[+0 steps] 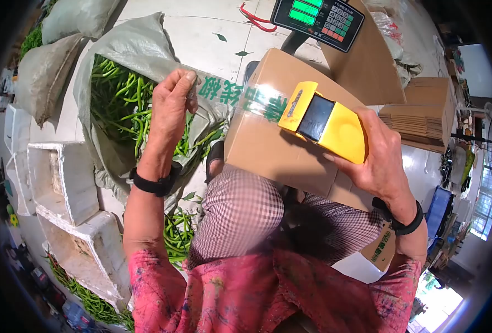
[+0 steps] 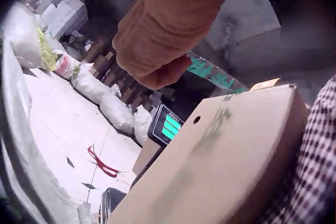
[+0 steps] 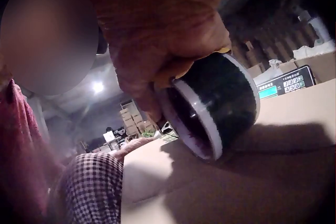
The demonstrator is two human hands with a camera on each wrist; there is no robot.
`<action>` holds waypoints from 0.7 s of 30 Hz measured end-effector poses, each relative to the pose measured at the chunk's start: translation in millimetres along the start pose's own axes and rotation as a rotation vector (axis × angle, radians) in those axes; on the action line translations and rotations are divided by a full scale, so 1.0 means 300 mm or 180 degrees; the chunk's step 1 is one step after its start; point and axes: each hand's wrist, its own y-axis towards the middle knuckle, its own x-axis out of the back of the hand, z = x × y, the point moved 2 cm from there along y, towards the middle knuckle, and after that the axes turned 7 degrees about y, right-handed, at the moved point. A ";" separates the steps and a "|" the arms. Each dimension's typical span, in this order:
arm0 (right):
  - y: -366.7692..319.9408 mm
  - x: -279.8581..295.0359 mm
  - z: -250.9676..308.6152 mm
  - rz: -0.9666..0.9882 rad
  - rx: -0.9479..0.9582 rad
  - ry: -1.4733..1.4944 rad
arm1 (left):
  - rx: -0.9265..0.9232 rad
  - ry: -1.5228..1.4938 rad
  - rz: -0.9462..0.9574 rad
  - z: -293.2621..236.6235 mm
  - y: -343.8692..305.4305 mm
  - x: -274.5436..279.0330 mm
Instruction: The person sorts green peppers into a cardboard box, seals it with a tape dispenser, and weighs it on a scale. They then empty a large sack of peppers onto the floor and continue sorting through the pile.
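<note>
Left hand [image 1: 171,105] is up over the left side, fingers curled, thumb and fingertips pinching the free end of the clear tape [image 1: 220,90] with green print. Right hand [image 1: 382,152] grips the yellow dispenser [image 1: 337,130] by its rear end, thumb on the near side, fingers round the far side. Dispenser is over the top of the cardboard box [image 1: 257,147], in front of the person's knees; right wrist view shows the tape roll [image 3: 236,92] in it, dark with pale edges. Tape spans from left hand across the box's left edge to the dispenser. Scale display [image 1: 332,22] is beyond the box, digits lit green. Open sack [image 1: 135,44] of green peppers [image 1: 138,108] sits left, partly behind the left forearm; white foam boxes [image 1: 71,183] nearer the person. Flattened cartons [image 1: 418,116] stacked right of the box. Black bands on both wrists.
</note>
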 end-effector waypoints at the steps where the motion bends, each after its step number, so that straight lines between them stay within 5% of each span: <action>1: 0.008 0.002 0.007 -0.0031 0.0028 -0.0038 | 0.0007 -0.0012 -0.0004 0.015 0.011 0.000; 8: 0.023 -0.014 0.013 0.0081 -0.0197 0.0139 | -0.0179 0.1669 0.0048 0.241 0.026 -0.097; 10: 0.024 -0.013 0.007 0.0117 -0.0227 0.0132 | -0.1125 0.1996 0.0008 0.264 0.019 -0.156; 17: 0.039 -0.026 -0.003 0.0183 -0.0227 0.0194 | -0.0983 0.2703 0.0149 0.181 -0.006 -0.191; 21: 0.036 -0.029 -0.006 0.0238 -0.0257 0.0187 | -0.0598 0.3033 0.0514 0.290 0.017 -0.156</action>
